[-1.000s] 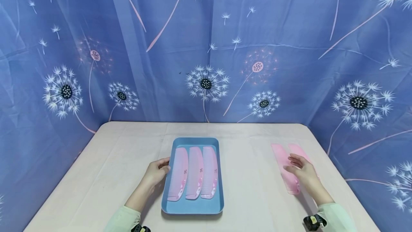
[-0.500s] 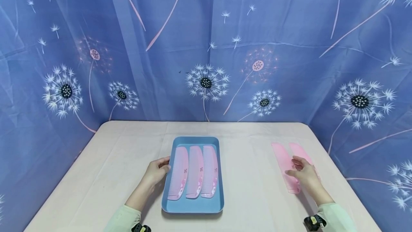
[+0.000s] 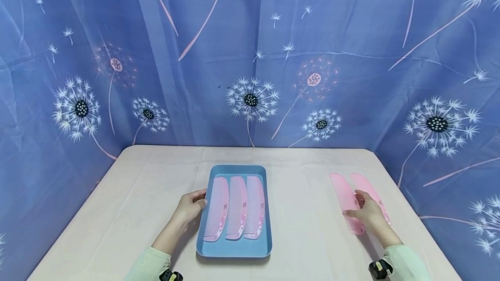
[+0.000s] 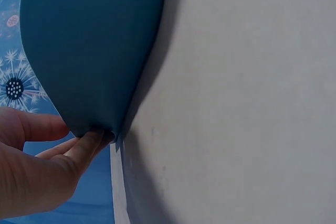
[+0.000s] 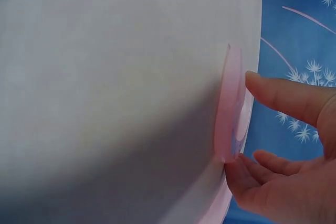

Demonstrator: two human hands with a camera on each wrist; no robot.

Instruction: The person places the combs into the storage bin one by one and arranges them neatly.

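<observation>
A blue tray stands mid-table with three pink combs side by side in it. At its left rim my left hand holds it, thumb at the rim and fingers against the outer wall; the left wrist view shows this from below. To the right, my right hand straddles a pink comb lying on the table. In the right wrist view my fingertips meet that comb's spine edge, while the thumb hovers over it. Another pink comb lies just to the right, partly hidden by the hand.
A pale cloth covers the table. Blue dandelion-print curtains hang behind it and on both sides. Black wrist devices sit by the pale green sleeves.
My right hand has come down around the nearer loose comb, its thumb moving toward the teeth edge and its fingers toward the spine. The left hand and tray stay put.
</observation>
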